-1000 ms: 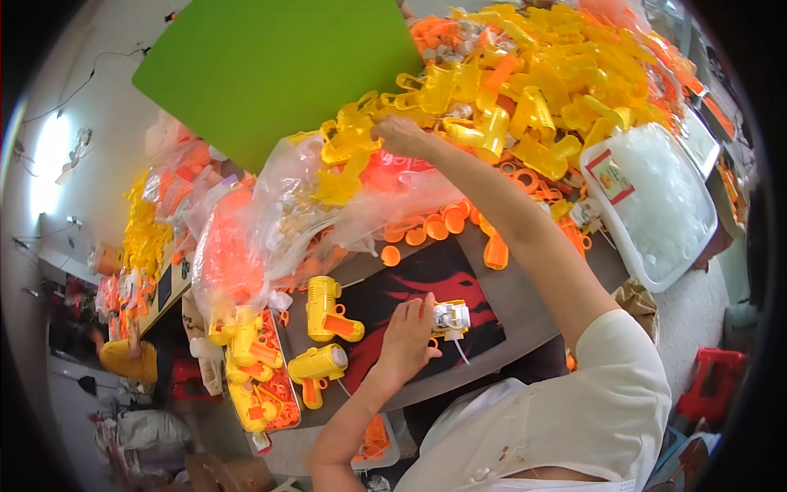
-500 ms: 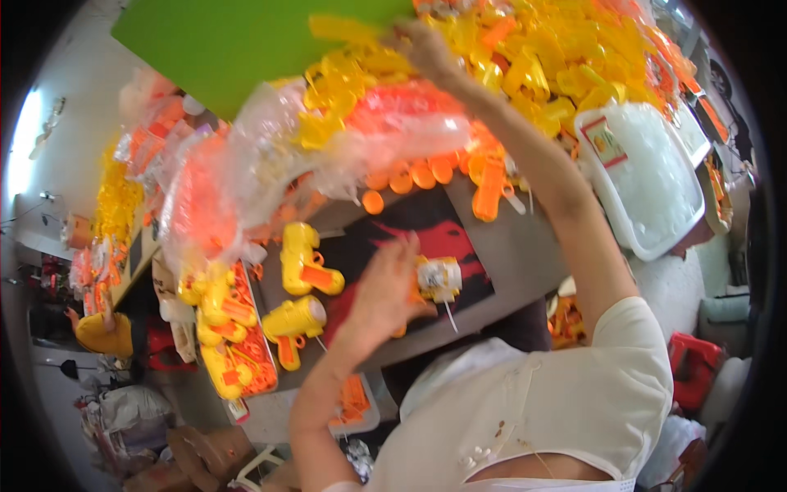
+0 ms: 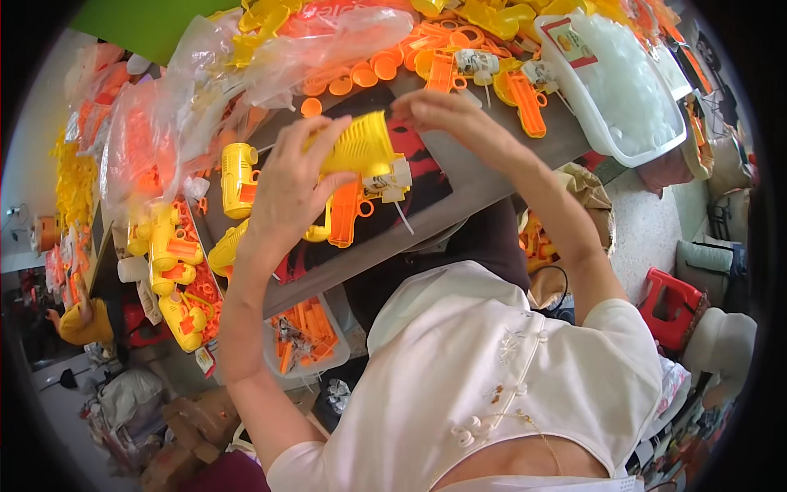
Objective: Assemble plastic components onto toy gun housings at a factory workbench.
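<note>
My left hand (image 3: 291, 176) grips a yellow ribbed plastic toy-gun shell (image 3: 361, 146), held tilted above the table with the thumb beneath it. My right hand (image 3: 455, 115) reaches in from the right, fingers stretched out at the shell's right end; a firm hold does not show. Under the shell lies a partly assembled toy gun with an orange handle (image 3: 344, 215), a whitish inner part (image 3: 393, 180) and a thin white stick. Left of my left hand, partly covered by it, are a yellow toy-gun body (image 3: 238, 180) and another yellow body (image 3: 227, 248).
Orange round caps (image 3: 362, 75) line the back, beside clear plastic bags (image 3: 197, 90). A white tub (image 3: 607, 82) stands at the back right. Yellow guns (image 3: 168, 246) lie over a bin of orange parts on the left. Below the table edge is a tray of orange pieces (image 3: 305, 336).
My right hand has come down from the yellow heap to the middle. The left hand has risen from the table and now holds the yellow shell. The whole view has shifted.
</note>
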The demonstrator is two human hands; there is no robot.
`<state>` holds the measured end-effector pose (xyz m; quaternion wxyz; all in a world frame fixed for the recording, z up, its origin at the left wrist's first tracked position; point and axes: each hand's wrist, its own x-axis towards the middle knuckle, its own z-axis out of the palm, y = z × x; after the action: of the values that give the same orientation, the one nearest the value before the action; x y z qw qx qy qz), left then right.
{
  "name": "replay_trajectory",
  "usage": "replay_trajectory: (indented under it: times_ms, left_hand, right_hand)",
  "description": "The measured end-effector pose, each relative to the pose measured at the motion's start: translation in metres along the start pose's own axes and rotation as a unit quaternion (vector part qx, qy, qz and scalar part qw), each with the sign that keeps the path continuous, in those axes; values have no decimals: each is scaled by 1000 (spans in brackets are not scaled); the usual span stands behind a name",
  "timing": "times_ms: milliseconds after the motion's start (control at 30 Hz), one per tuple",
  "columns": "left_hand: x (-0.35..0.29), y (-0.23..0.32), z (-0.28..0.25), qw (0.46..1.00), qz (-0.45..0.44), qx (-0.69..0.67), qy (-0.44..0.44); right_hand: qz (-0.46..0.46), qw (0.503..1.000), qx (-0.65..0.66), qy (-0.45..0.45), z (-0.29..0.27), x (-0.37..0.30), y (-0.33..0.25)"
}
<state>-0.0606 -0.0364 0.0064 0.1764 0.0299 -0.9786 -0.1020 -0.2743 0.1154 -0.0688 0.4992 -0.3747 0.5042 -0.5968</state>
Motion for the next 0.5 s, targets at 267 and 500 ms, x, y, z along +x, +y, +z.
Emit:
replay_trajectory:
  times_ms: [267, 500]
  left_hand:
    - [-20, 1, 42, 991, -32, -69, -106]
    - [-3, -1, 52, 981, -57, -65, -171]
  right_hand:
    - [-141, 901, -409, 40, 36, -32, 58]
    - [-184, 894, -408, 3, 21, 3, 60]
